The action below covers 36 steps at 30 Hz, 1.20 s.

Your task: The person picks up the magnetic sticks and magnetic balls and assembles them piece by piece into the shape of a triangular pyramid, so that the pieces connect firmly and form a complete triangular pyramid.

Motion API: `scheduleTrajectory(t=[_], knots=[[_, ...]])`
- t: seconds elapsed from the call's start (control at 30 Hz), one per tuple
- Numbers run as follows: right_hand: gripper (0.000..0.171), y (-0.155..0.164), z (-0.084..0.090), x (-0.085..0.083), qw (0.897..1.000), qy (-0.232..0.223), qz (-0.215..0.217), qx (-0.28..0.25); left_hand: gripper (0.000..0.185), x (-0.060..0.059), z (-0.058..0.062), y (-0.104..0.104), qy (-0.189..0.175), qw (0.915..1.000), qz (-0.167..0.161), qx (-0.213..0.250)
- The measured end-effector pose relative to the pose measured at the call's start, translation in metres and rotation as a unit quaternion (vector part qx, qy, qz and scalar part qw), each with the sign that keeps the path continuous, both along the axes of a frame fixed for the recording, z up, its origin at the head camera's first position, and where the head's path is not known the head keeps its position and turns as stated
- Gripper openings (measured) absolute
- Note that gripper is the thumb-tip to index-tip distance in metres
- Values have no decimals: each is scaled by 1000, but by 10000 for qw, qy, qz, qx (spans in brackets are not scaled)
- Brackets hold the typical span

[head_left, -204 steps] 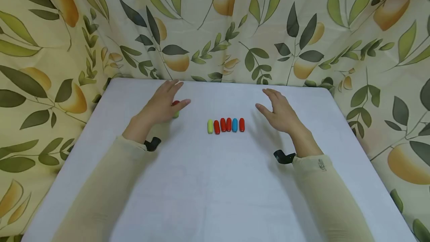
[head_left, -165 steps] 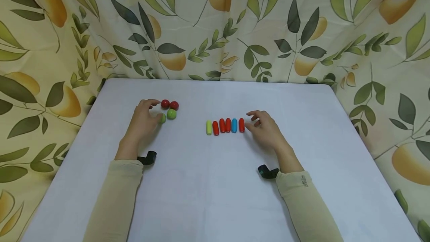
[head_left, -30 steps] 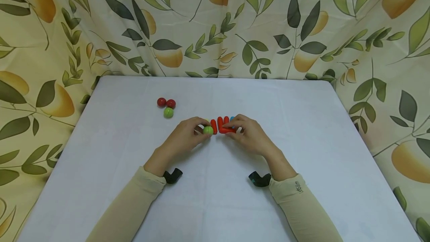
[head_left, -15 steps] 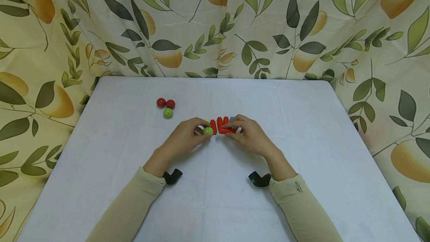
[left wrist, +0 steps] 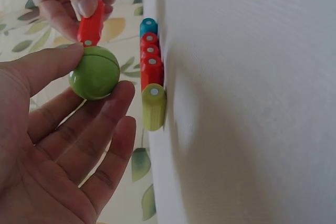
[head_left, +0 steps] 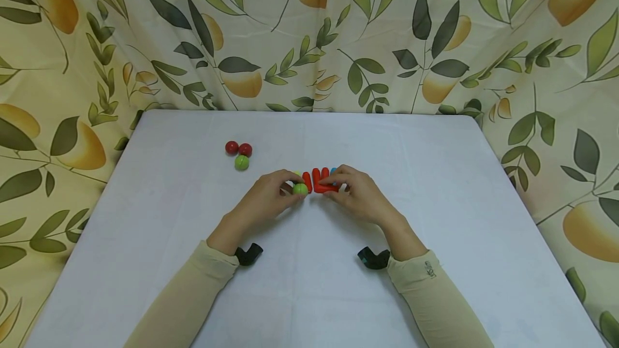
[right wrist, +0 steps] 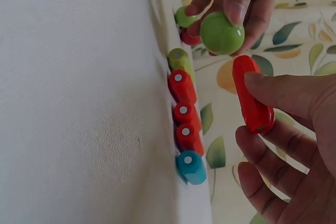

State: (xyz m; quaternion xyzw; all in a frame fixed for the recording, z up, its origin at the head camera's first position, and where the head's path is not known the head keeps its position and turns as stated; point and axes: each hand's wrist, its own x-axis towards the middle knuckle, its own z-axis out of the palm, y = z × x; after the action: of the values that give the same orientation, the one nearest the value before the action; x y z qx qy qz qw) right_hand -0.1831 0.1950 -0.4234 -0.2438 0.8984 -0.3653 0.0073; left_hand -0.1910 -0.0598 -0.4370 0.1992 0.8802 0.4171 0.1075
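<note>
Between thumb and fingers, my left hand (head_left: 268, 192) pinches a shiny green ball (left wrist: 95, 74). My right hand (head_left: 358, 192) pinches a short red rod (right wrist: 253, 95), its tip pointing at the ball; in the right wrist view a small gap separates the two. Both are held above the table. Behind the hands stands a row of rods: a yellow-green rod (left wrist: 154, 109), several red ones, including a red rod (right wrist: 181, 86), and a blue rod (right wrist: 191, 167). Pale round dots mark their ends. In the head view the hands partly hide this row.
Two red balls (head_left: 232, 147) and another green ball (head_left: 242, 162) lie grouped toward the back left of the white table (head_left: 411, 283). A fruit-patterned curtain (head_left: 387, 36) hangs behind and beside the table.
From the ball group my left hand has brought one green ball to the centre. My right hand has taken the rightmost red rod and moved left. Over the last second both hands stay nearly still.
</note>
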Motion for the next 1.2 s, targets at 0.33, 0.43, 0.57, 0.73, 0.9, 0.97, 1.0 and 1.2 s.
scheduleTrajectory(t=[0.33,0.43,0.57,0.73,0.9,0.97,1.0,1.2], knots=[[25,-5,1,2,9999,-60,137,15,32,1,3,2,121,9998,-177,19],[26,-6,1,3,9999,-77,141,38,32,1,3,3,79,9998,-162,-21],[26,-3,0,1,9999,-19,123,26,35,0,3,0,3,10000,-78,-28],[28,6,-4,-4,9999,-52,-126,39,36,-2,3,-5,-65,10000,63,20],[30,10,-8,-8,9992,-217,-305,108,37,-3,2,-9,-121,9998,153,48],[32,11,-11,-10,9989,-287,-345,116,37,-4,1,-10,-128,9997,203,56],[32,12,-12,-11,9987,-332,-374,107,37,-5,1,-10,-129,9996,228,54],[35,16,-19,-13,9956,-610,-621,342,38,-6,0,-13,-84,9994,325,14]])
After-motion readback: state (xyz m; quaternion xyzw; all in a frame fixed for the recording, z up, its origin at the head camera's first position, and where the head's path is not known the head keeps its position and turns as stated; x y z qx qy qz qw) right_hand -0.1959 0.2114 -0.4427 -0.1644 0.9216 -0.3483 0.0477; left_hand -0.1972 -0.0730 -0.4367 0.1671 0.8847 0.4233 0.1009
